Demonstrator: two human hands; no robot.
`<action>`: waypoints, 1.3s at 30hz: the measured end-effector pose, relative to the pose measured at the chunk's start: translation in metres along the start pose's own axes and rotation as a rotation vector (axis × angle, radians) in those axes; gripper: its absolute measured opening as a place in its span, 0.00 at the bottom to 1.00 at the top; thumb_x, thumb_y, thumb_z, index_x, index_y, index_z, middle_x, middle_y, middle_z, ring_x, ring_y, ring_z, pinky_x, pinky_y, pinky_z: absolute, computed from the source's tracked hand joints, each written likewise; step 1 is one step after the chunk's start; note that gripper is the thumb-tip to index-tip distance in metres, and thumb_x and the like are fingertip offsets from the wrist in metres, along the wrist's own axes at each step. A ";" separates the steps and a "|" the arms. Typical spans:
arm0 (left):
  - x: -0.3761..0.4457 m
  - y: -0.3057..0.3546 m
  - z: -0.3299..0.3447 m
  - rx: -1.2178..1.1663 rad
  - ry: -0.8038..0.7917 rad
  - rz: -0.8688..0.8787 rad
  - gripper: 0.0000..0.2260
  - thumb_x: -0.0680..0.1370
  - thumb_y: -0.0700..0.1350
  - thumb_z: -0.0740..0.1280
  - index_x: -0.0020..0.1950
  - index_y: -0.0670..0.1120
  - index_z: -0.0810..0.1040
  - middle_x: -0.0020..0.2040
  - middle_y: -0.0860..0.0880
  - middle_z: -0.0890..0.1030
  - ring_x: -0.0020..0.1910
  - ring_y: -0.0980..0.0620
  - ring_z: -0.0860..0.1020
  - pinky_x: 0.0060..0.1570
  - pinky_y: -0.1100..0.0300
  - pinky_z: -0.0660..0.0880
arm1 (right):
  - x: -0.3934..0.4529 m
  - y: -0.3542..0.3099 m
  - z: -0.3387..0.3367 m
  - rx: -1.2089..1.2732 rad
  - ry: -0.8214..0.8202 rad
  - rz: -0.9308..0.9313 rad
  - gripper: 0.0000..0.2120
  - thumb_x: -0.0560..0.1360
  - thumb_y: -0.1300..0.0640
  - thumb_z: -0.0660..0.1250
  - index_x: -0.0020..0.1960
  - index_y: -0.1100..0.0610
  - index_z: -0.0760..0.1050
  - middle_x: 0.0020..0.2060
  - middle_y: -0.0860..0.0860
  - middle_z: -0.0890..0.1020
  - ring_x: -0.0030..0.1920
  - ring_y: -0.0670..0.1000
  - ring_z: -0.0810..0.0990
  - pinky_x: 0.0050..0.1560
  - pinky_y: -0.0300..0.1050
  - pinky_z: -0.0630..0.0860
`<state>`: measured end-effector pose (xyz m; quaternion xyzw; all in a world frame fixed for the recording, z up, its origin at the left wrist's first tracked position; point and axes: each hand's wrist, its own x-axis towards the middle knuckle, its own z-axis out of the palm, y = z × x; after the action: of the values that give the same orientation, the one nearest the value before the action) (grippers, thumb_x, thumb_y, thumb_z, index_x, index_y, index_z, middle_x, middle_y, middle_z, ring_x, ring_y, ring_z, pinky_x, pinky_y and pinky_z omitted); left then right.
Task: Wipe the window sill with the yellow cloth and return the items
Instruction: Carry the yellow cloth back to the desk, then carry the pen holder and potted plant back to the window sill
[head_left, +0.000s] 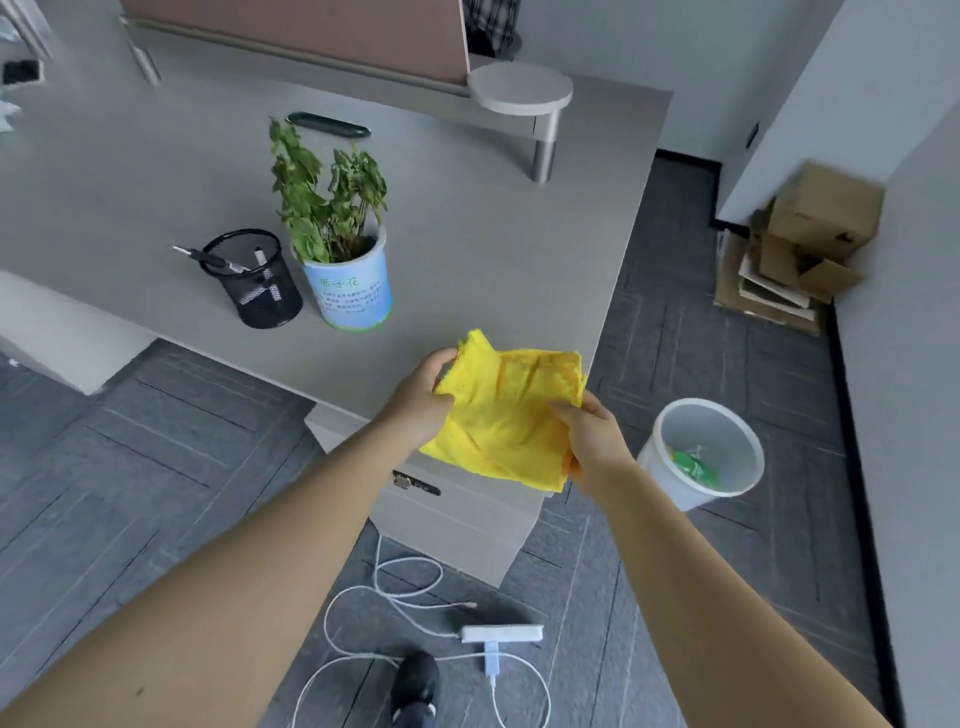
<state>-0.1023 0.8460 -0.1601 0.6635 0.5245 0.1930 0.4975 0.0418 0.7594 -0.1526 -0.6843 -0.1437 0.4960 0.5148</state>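
Both hands hold the yellow cloth (506, 410), folded and crumpled, over the near right corner of the grey desk (493, 249). My left hand (423, 397) pinches its left edge. My right hand (592, 441) grips its lower right corner. On the desk to the left stand a potted green plant in a blue and white pot (348, 283) and a black mesh pen holder (254, 278) with pens in it. No window sill is in view.
A white waste bin (701, 452) stands on the floor right of the desk. Flattened cardboard boxes (800, 249) lean at the right wall. A white power strip (501, 634) and cables lie on the floor by my shoe (415, 680). A round white stand (519, 88) sits at the desk's back.
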 end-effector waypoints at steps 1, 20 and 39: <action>0.015 -0.003 -0.004 0.005 -0.020 -0.002 0.26 0.72 0.30 0.55 0.68 0.48 0.64 0.67 0.43 0.71 0.63 0.44 0.71 0.60 0.54 0.68 | 0.012 -0.001 0.007 -0.007 0.006 0.004 0.17 0.77 0.66 0.57 0.64 0.57 0.71 0.59 0.57 0.75 0.63 0.61 0.72 0.65 0.60 0.69; 0.053 -0.046 -0.043 -0.049 0.179 -0.083 0.13 0.73 0.37 0.63 0.57 0.38 0.74 0.59 0.38 0.78 0.58 0.42 0.76 0.59 0.54 0.69 | 0.054 0.001 0.078 -0.705 0.196 -0.347 0.23 0.73 0.62 0.65 0.67 0.60 0.68 0.67 0.59 0.70 0.68 0.58 0.66 0.68 0.45 0.60; 0.116 -0.116 -0.188 -0.349 0.582 -0.128 0.40 0.68 0.41 0.72 0.72 0.41 0.50 0.72 0.41 0.57 0.71 0.47 0.59 0.69 0.54 0.60 | 0.134 -0.012 0.254 -0.365 -0.047 -0.560 0.56 0.54 0.57 0.80 0.74 0.62 0.51 0.72 0.59 0.62 0.73 0.57 0.60 0.73 0.58 0.60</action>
<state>-0.2635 1.0301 -0.2105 0.4512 0.6440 0.4293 0.4442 -0.1021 1.0019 -0.2083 -0.6876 -0.4246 0.3169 0.4965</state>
